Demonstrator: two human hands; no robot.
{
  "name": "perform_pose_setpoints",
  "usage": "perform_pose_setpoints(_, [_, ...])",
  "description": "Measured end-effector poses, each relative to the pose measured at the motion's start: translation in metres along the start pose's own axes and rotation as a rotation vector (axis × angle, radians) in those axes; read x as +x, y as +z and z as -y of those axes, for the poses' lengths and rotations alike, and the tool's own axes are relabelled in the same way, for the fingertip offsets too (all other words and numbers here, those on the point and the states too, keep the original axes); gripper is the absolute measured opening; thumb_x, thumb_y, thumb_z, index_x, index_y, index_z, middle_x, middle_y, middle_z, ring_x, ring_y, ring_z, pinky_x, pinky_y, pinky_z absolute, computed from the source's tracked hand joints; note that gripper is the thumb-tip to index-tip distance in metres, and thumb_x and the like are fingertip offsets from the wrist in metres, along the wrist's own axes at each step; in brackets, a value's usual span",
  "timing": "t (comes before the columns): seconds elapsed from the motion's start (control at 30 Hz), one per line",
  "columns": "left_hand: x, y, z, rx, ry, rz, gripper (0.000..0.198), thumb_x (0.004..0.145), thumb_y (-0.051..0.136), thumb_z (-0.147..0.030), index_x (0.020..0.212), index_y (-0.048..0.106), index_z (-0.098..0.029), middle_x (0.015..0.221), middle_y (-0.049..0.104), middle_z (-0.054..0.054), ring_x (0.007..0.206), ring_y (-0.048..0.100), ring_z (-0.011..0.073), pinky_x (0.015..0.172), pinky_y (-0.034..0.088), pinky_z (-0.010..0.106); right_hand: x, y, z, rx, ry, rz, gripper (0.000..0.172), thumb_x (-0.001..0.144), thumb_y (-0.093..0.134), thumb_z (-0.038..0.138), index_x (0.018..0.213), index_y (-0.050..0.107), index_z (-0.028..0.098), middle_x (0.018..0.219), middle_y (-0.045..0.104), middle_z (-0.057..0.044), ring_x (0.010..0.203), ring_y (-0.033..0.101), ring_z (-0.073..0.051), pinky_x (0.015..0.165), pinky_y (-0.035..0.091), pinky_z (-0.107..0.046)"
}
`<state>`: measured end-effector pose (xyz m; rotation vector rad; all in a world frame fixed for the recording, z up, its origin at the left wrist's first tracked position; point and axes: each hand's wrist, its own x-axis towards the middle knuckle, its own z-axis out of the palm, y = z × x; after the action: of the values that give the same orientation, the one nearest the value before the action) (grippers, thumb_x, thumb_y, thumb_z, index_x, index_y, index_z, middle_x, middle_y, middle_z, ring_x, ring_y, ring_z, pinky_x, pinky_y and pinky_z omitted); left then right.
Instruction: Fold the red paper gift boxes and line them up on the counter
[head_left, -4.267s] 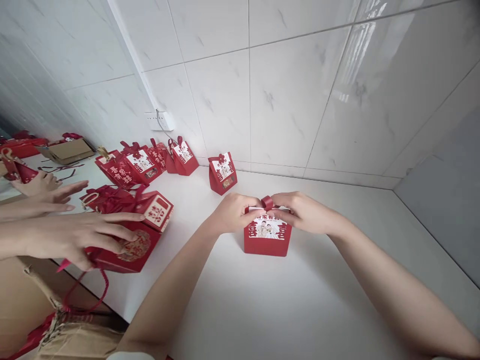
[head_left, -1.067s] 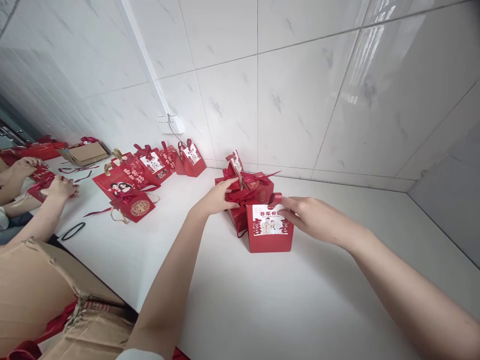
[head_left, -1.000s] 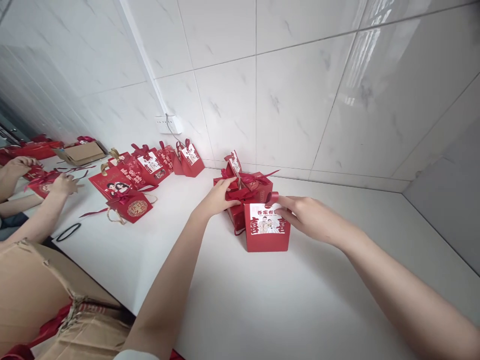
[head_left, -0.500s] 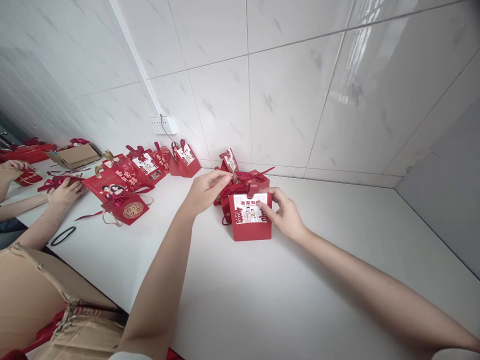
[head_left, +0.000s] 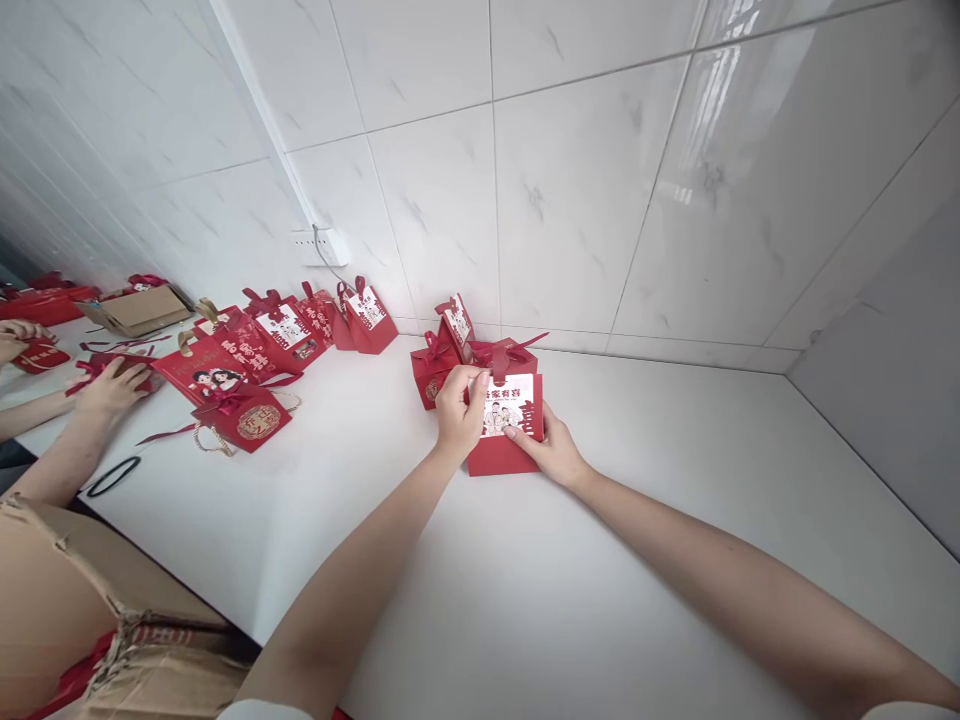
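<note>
A red gift box (head_left: 504,459) with a white printed label and a ribbon at its top stands on the white table in front of me. My left hand (head_left: 462,408) grips its upper left edge, thumb over the label and fingers behind. At the lower right side, my right hand (head_left: 553,447) holds the box, its thumb lying on the front. Directly behind are more red gift boxes (head_left: 429,372) with ribbon bows, one bearing a gold round emblem; the held box and my left hand partly cover them.
Several red gift boxes (head_left: 247,345) line the left side near the wall socket (head_left: 319,247). Farther left, another person's hand (head_left: 120,385) rests on a red item. A black loop (head_left: 113,477) lies by the table edge, above an open cardboard box (head_left: 172,665).
My left hand has come down and right from above the boxes onto the front box's left edge. My right hand has slid lower along the right side.
</note>
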<state>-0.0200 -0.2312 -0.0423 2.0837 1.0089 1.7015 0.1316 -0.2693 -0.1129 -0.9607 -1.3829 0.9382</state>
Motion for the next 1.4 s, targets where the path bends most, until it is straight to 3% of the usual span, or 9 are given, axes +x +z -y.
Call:
perform_pose_setpoints(0.2, [0.001,-0.001,0.003,0.112,0.119,0.033,0.020,0.095,0.044,-0.030,0.080,0.053,-0.019,0.082,0.057,0.004,0.079,0.054,0.0153,0.075,0.044,0.029,0.000,-0.001,0.000,-0.038,-0.022,-0.007,0.051,0.077,0.071,0.041,0.121,0.051,0.023,0.114,0.066,-0.007,0.098,0.065,-0.024,0.085,0.054,-0.039])
perform_pose_setpoints(0.37, [0.011,-0.017,0.002,0.188,0.261,0.174,0.024,0.092,0.044,-0.034,0.083,0.059,-0.018,0.100,0.060,0.009,0.094,0.057,0.0204,0.084,0.045,0.035,0.001,-0.002,0.011,-0.038,-0.121,-0.094,0.037,0.083,0.066,0.040,0.114,0.054,0.023,0.110,0.066,-0.006,0.097,0.063,-0.022,0.084,0.053,-0.037])
perform_pose_setpoints(0.43, [0.016,-0.022,-0.003,0.180,0.314,0.250,0.020,0.089,0.049,-0.034,0.084,0.061,-0.018,0.096,0.062,0.008,0.091,0.057,0.0202,0.083,0.045,0.034,0.003,-0.005,0.020,-0.055,-0.198,-0.168,0.033,0.086,0.063,0.038,0.114,0.053,0.023,0.107,0.066,-0.006,0.096,0.063,-0.021,0.084,0.053,-0.037])
perform_pose_setpoints(0.57, [0.019,-0.022,-0.013,0.114,0.263,0.363,0.014,0.086,0.059,-0.031,0.080,0.062,-0.019,0.077,0.063,0.003,0.074,0.057,0.0152,0.070,0.045,0.028,0.007,-0.012,0.036,-0.146,-0.444,-0.291,0.040,0.090,0.058,0.028,0.127,0.045,0.026,0.120,0.060,-0.009,0.108,0.060,-0.022,0.093,0.050,-0.041])
perform_pose_setpoints(0.7, [0.015,-0.015,-0.017,0.089,0.178,0.340,0.019,0.088,0.058,-0.031,0.075,0.063,-0.018,0.070,0.061,0.001,0.067,0.055,0.0127,0.065,0.042,0.026,0.009,-0.015,0.041,-0.331,-0.609,-0.315,0.023,0.091,0.055,0.020,0.113,0.058,0.026,0.114,0.061,-0.008,0.110,0.058,-0.023,0.096,0.048,-0.044])
perform_pose_setpoints(0.97, [0.015,-0.012,-0.014,0.021,0.041,0.367,0.023,0.087,0.058,-0.035,0.074,0.064,-0.018,0.070,0.063,-0.001,0.064,0.055,0.0112,0.063,0.041,0.024,0.006,-0.013,0.034,-0.407,-0.649,-0.307,0.024,0.092,0.051,0.015,0.108,0.063,0.028,0.124,0.057,-0.008,0.118,0.055,-0.024,0.095,0.050,-0.045])
perform_pose_setpoints(1.33, [0.019,-0.014,-0.019,0.069,0.067,0.429,0.035,0.093,0.048,-0.038,0.067,0.056,-0.016,0.061,0.053,-0.002,0.058,0.048,0.0101,0.057,0.037,0.024,0.005,-0.014,0.035,-0.420,-0.626,-0.273,0.022,0.092,0.050,0.015,0.106,0.063,0.028,0.123,0.055,-0.008,0.111,0.057,-0.022,0.088,0.052,-0.042])
perform_pose_setpoints(1.4, [0.019,-0.016,-0.017,0.072,0.102,0.445,0.029,0.092,0.048,-0.036,0.072,0.057,-0.017,0.065,0.056,-0.001,0.062,0.052,0.0114,0.060,0.041,0.024,0.004,-0.013,0.036,-0.425,-0.614,-0.280,0.021,0.093,0.049,0.019,0.108,0.061,0.028,0.121,0.055,-0.009,0.111,0.057,-0.024,0.090,0.051,-0.044])
